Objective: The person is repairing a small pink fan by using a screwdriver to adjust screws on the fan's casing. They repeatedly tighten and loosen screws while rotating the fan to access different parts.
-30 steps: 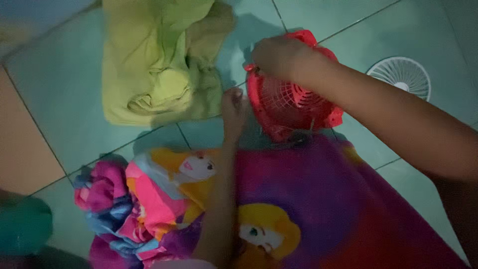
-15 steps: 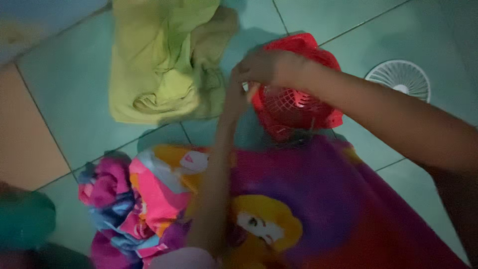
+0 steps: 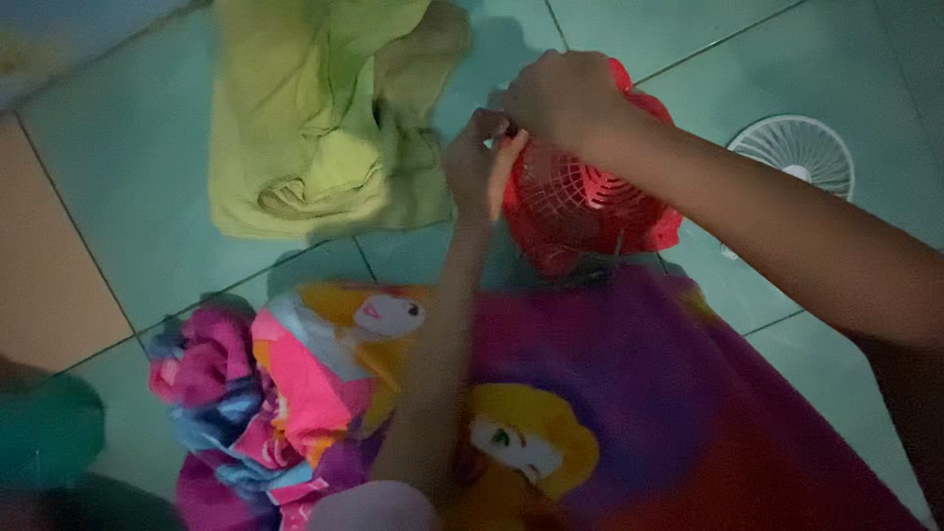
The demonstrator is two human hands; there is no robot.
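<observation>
A small red fan (image 3: 580, 202) with a round grille stands on the tiled floor (image 3: 118, 197), just beyond a purple cartoon-print blanket (image 3: 629, 413). My right hand (image 3: 560, 98) is closed over the fan's top left edge. My left hand (image 3: 477, 162) reaches up across the blanket and pinches the fan's left rim with its fingertips, right below my right hand. What the fingers pinch there is too small to make out.
A crumpled yellow-green cloth (image 3: 324, 108) lies on the tiles to the left of the fan. A white round fan grille (image 3: 801, 152) lies flat at the right. The blanket's bunched pink and blue end (image 3: 256, 393) sits at the lower left.
The fan has tipped and shifted slightly. My right hand slid from the fan's top toward its left edge, and my left hand rose to meet it at the rim.
</observation>
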